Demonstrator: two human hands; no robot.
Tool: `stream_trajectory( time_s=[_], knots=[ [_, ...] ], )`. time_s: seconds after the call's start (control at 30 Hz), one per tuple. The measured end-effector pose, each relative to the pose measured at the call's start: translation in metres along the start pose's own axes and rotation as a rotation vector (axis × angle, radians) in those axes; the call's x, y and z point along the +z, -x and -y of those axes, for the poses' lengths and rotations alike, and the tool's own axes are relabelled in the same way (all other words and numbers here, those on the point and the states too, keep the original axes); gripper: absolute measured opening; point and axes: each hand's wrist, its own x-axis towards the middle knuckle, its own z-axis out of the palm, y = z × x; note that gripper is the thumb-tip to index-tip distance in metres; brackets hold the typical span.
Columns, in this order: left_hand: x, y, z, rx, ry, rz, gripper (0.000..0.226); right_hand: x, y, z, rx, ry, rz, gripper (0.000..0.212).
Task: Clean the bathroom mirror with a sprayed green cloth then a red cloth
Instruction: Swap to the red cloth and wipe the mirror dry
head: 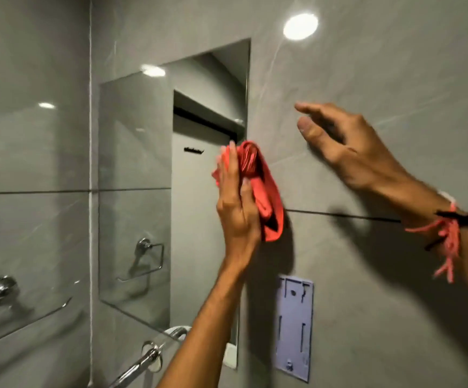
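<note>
Grey tiled wall [367,79] on two sides of a corner, with a frameless mirror [135,191] fixed to the facing wall. A ceiling light is reflected in the tile above the right hand.

Left hand [237,208]: raised, fingers pointing up, closed around a bunched red cloth [266,191]. The cloth sits between the palm and the wall, at the mirror's right edge; whether it presses the glass or the tile beside it cannot be told. Its lower fold hangs just right of the wrist.

Right hand [347,147]: fingers spread and empty, held up to the right of the cloth, close to the tile; contact with the wall cannot be confirmed. Red and black threads [448,236] are tied at its wrist.

Below the left hand, a pale lilac mounting plate [294,326] is fixed to the tile. Lower left of the left forearm, a chrome rail [143,362] and a chrome towel holder [0,289].
</note>
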Motion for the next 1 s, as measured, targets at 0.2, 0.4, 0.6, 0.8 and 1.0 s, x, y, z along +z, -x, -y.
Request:
stream_trajectory(
  time_s=[0.2, 0.4, 0.6, 0.8, 1.0],
  knots=[
    [0.067, -0.048, -0.111, 0.322, 0.181, 0.338, 0.095, -0.060, 0.031, 0.025, 0.255, -0.641, -0.090, 0.056],
    [0.082, -0.008, -0.160, 0.459, 0.330, 0.523, 0.131, -0.099, 0.077, 0.023, 0.389, -0.753, -0.522, 0.023],
    [0.076, 0.039, -0.158, -0.360, 0.632, 0.311, 0.065, -0.118, 0.126, 0.016, 0.415, -1.032, -0.687, 0.021],
    [0.091, 0.100, -0.147, -0.709, 0.725, 0.691, 0.032, -0.104, 0.170, -0.002, 0.563, -1.055, -0.757, 0.046],
    [0.090, 0.146, -0.144, -0.956, 0.854, 0.864, 0.085, -0.089, 0.229, -0.022, 0.731, -0.992, -0.960, 0.046]
  ],
)
